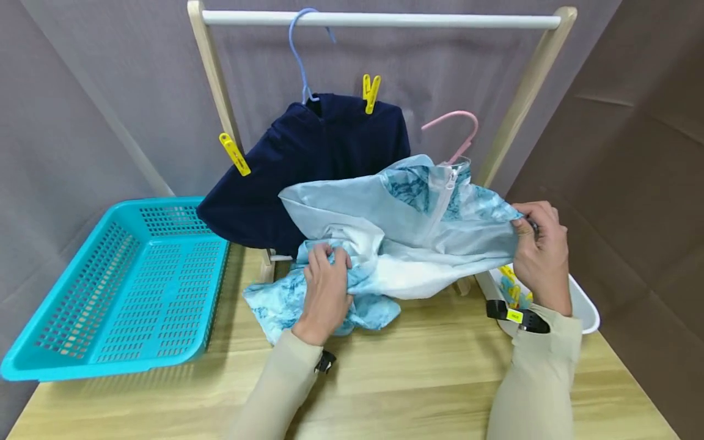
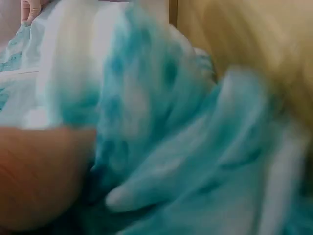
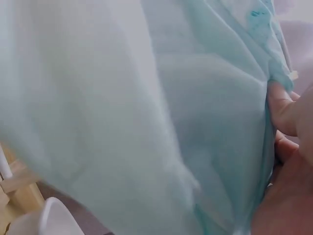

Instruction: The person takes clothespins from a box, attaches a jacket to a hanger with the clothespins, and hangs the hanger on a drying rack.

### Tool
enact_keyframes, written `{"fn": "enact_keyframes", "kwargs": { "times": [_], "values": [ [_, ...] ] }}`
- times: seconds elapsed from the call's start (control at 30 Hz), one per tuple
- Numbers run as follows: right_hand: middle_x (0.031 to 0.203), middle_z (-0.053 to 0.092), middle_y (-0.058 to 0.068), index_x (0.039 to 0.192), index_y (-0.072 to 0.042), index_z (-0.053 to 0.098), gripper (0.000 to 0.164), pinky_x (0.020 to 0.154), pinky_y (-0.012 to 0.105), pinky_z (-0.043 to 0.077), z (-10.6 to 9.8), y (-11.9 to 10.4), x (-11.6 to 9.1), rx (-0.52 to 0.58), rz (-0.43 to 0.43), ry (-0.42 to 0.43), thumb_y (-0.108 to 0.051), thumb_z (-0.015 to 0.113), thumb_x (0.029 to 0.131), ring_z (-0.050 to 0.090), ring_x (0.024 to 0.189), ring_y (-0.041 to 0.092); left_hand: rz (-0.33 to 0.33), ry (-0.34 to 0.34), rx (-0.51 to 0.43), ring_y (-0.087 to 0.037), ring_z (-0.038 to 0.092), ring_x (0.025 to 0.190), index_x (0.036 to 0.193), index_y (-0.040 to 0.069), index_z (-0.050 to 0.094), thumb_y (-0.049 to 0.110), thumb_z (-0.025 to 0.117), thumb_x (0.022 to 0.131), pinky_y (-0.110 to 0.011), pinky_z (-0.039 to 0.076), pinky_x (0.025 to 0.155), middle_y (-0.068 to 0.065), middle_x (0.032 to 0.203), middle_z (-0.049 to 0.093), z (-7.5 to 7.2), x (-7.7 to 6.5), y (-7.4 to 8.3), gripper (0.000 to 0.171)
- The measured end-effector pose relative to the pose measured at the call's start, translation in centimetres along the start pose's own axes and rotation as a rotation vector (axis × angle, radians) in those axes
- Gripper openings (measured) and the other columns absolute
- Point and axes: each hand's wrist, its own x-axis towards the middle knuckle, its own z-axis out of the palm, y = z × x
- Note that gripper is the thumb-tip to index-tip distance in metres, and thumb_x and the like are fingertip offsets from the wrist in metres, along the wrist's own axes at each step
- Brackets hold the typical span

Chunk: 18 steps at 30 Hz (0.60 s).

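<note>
Between eight and nine o'clock in the head view, the turquoise basket [image 1: 159, 299] showed its pierced floor, its near left corner jutting past the edge of the table [image 1: 418, 373]. At four o'clock the white tray [image 1: 585, 311] held yellow clothespins [image 1: 515, 292], near the table's right edge. Wood grain showed between the forearms, around five o'clock. The light blue garment [image 1: 407, 214] stretched across the centre, the pink hanger [image 1: 472, 131] at its neck, apart from the white rail [image 1: 440, 21]. The left hand [image 1: 327, 287] gripped bunched cloth towards six; the right hand [image 1: 541, 247] pinched the garment's edge at three.
</note>
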Motion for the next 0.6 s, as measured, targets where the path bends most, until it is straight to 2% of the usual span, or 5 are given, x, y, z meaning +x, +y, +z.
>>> {"fn": "enact_keyframes", "kwargs": {
  "times": [0.13, 0.23, 0.37, 0.5, 0.6],
  "values": [
    [0.098, 0.055, -0.032, 0.106, 0.007, 0.069, 0.016, 0.089, 0.025, 0.014, 0.6, 0.1, 0.1, 0.040, -0.012, 0.031, 0.000, 0.056, 0.100, 0.045, 0.099, -0.009, -0.028, -0.291, 0.089, -0.041, 0.039, 0.124, 0.132, 0.002, 0.044, 0.036, 0.092, 0.075, -0.053, 0.040, 0.101, -0.029, 0.142, 0.034, 1.1, -1.1, -0.6, 0.082],
    [0.097, 0.056, -0.031, 0.105, 0.007, 0.070, 0.016, 0.090, 0.024, 0.014, 1.1, -0.1, 0.1, 0.056, -0.015, 0.043, 0.001, 0.057, 0.099, 0.047, 0.100, -0.009, -0.015, -0.341, 0.195, -0.043, 0.037, 0.136, 0.148, 0.000, 0.035, 0.051, 0.087, 0.077, -0.059, 0.036, 0.111, -0.028, 0.151, 0.031, 2.0, -1.3, -1.0, 0.101],
    [0.098, 0.058, -0.029, 0.103, 0.010, 0.069, 0.015, 0.090, 0.022, 0.019, 1.0, -1.1, 0.2, 0.089, -0.047, 0.046, 0.003, 0.057, 0.098, 0.048, 0.100, -0.008, -0.028, -0.133, 0.223, -0.039, 0.044, 0.125, 0.144, 0.005, 0.044, 0.032, 0.088, 0.081, -0.054, 0.040, 0.096, -0.023, 0.144, 0.043, 2.8, -0.8, -0.9, 0.081],
    [0.098, 0.058, -0.026, 0.101, 0.015, 0.068, 0.016, 0.091, 0.020, 0.027, 0.8, -2.6, 0.1, 0.134, -0.080, 0.026, 0.005, 0.056, 0.097, 0.050, 0.101, -0.007, -0.106, 0.169, -0.110, -0.032, 0.046, 0.101, 0.119, 0.008, 0.053, -0.019, 0.060, 0.079, -0.043, 0.036, 0.081, -0.018, 0.122, 0.050, 3.0, 0.4, 0.3, 0.049],
    [0.099, 0.059, -0.025, 0.101, 0.015, 0.068, 0.017, 0.092, 0.021, 0.026, 1.0, -2.8, 0.0, 0.154, -0.094, 0.015, 0.003, 0.056, 0.097, 0.050, 0.103, -0.006, -0.207, 0.240, -0.355, -0.029, 0.045, 0.097, 0.113, 0.007, 0.049, -0.028, 0.044, 0.071, -0.040, 0.038, 0.079, -0.018, 0.119, 0.045, 2.9, 0.9, 1.4, 0.055]
  ]
}}
